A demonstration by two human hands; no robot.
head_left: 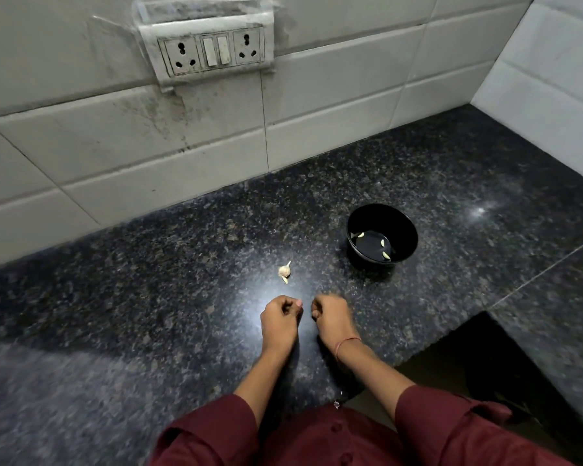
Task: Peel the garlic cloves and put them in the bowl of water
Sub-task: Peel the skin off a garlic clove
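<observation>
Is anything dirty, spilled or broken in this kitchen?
Yes: the wall tiles under the socket board have dark, grimy streaks running down, and the board's clear cover looks crinkled and smudged. Nothing seems spilled around the bowl; the garlic bulb just lies on the counter.

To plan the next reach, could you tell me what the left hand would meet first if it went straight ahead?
Probably the garlic bulb just ahead of the left hand on the countertop; height unclear.
</observation>
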